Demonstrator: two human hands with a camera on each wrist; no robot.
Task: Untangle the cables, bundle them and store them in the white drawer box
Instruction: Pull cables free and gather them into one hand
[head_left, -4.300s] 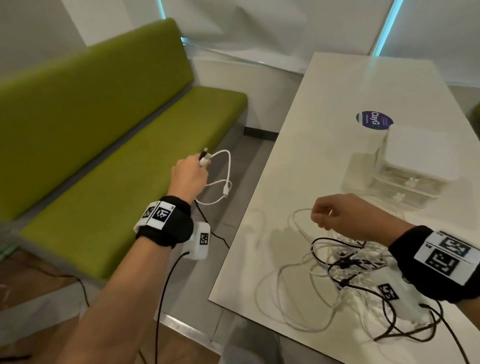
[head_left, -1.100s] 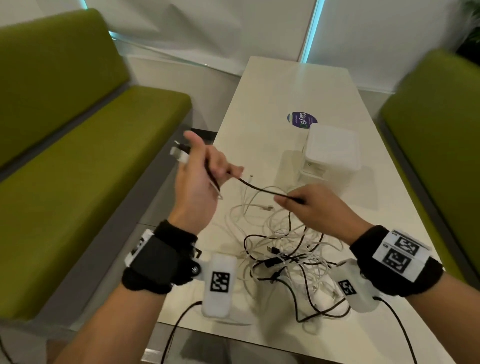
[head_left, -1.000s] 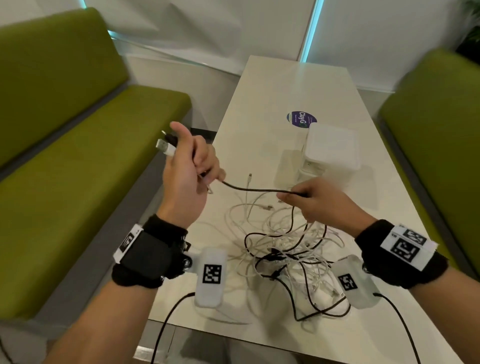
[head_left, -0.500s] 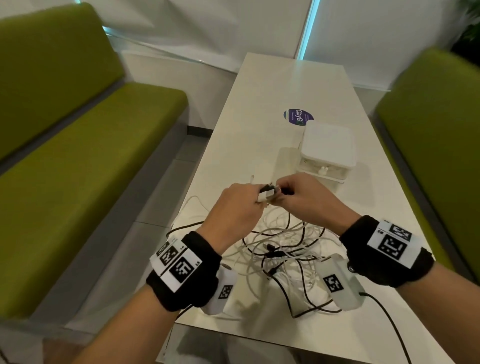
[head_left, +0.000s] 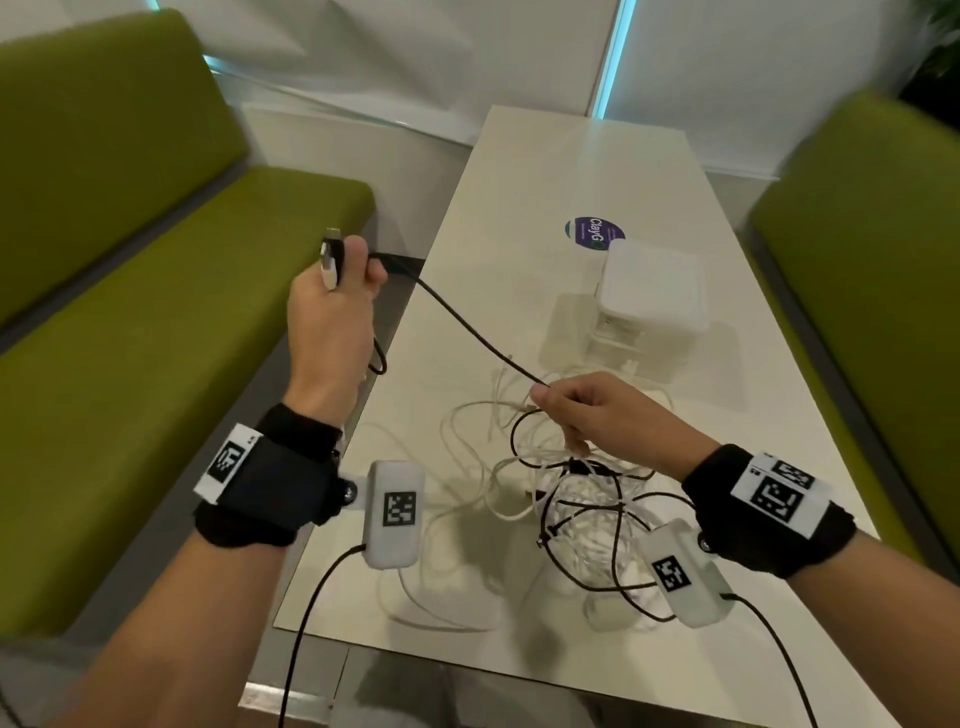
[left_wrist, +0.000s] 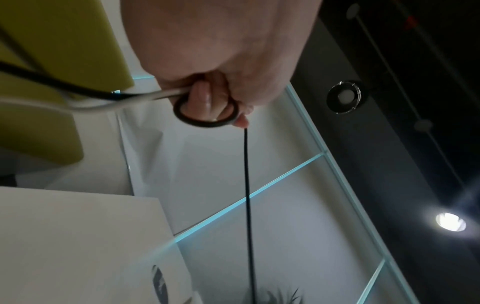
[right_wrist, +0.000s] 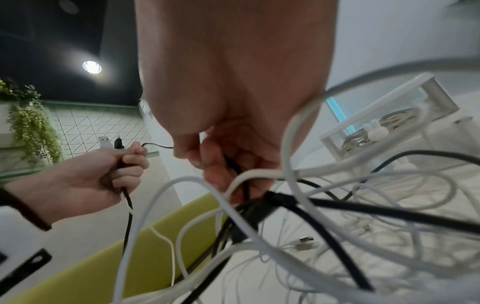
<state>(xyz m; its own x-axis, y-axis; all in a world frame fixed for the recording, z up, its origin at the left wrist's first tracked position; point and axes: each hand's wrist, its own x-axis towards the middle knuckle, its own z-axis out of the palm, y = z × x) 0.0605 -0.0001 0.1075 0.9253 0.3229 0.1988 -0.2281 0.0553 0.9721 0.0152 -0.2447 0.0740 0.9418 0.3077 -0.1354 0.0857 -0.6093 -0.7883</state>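
Observation:
My left hand (head_left: 332, 306) is raised left of the table and grips a black cable (head_left: 467, 332) together with a white cable's plug end (head_left: 328, 265); both plugs stick up out of the fist (right_wrist: 114, 144). A small black loop (left_wrist: 205, 115) hangs under the fingers. The black cable runs taut down to my right hand (head_left: 587, 410), which pinches it above the tangle of white and black cables (head_left: 576, 499) on the table. The white drawer box (head_left: 649, 301) stands behind the pile, with coiled cables showing through its clear front (right_wrist: 384, 125).
The white table (head_left: 519, 208) carries a round purple sticker (head_left: 592, 234) behind the box. Green benches (head_left: 130, 312) flank the table on both sides (head_left: 872, 260). Wrist camera leads hang off the table's near edge.
Half a second ago both hands met over the pile. My left hand has since swung up and left with the plugs, drawing the black cable taut from my right hand.

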